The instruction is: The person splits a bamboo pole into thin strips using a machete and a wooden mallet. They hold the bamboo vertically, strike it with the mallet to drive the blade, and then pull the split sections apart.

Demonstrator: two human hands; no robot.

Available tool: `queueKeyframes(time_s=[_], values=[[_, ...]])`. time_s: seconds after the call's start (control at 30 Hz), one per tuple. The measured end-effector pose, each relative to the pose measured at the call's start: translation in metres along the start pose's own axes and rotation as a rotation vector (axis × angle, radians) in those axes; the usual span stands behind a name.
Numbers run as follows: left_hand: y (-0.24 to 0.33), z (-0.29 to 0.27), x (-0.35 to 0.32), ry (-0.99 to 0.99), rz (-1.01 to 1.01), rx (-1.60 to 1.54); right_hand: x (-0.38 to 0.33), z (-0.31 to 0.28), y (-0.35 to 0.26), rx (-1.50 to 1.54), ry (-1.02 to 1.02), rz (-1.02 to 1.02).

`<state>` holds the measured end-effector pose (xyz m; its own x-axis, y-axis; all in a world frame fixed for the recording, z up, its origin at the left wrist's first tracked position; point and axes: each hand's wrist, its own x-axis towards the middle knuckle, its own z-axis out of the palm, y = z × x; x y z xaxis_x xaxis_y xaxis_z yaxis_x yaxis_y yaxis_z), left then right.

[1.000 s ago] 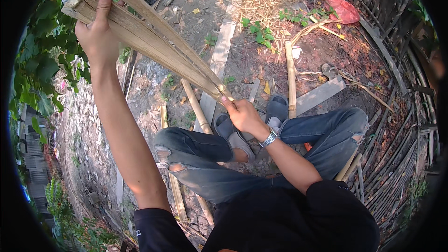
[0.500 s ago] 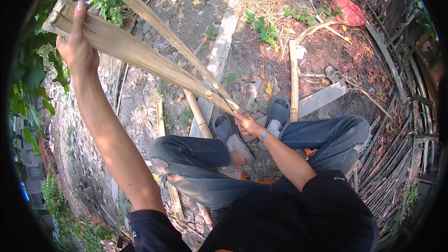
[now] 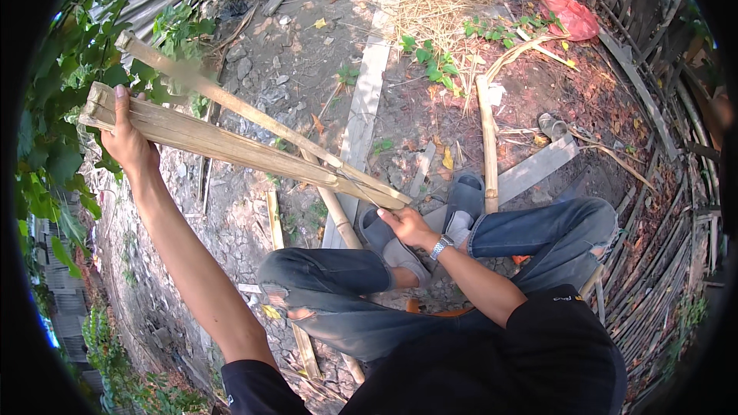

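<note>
My left hand (image 3: 131, 141) is closed around the thick far end of a split bamboo length (image 3: 231, 142), its thumb over the top edge. A thinner strip (image 3: 231, 111) spreads away from it in a V, and the two meet near the cut end by my right hand (image 3: 407, 227). My right hand is closed, apparently on a knife (image 3: 360, 188); its thin dark blade lies in the split where the pieces join. Its handle is hidden in my fingers. The bamboo slants over my left knee's far side, above the ground.
Bamboo poles (image 3: 489, 146) and grey planks (image 3: 369, 84) lie on the dirt around my slippered feet (image 3: 465, 200). Dry straw (image 3: 434, 15) and a red plastic bag (image 3: 569, 15) are farther off. A stick fence (image 3: 653, 261) runs along the right; leafy vines (image 3: 54, 123) hang at left.
The raised left end of the bamboo and its thinner strip have come down. My right hand has shifted slightly right and down, so the joined end and blade show more.
</note>
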<state>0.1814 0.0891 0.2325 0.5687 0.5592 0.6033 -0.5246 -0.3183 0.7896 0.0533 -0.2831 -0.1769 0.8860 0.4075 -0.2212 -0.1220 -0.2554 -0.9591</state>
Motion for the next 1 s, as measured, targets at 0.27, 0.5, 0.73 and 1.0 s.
queueKeyframes(time_s=[0.27,0.5,0.73,1.0], values=[[0.019,0.035,-0.023,-0.054,0.033,-0.021,-0.006,-0.001,-0.078,-0.137,0.029,0.067],[0.022,0.024,-0.026,0.009,-0.022,0.036,0.009,0.014,0.069,-0.282,0.198,0.159],[0.018,0.007,-0.020,0.027,-0.023,0.011,0.000,-0.014,0.049,1.228,-0.401,0.690],[0.026,0.027,-0.028,0.006,0.005,0.000,0.005,-0.038,-0.115,-0.058,-0.078,0.047]])
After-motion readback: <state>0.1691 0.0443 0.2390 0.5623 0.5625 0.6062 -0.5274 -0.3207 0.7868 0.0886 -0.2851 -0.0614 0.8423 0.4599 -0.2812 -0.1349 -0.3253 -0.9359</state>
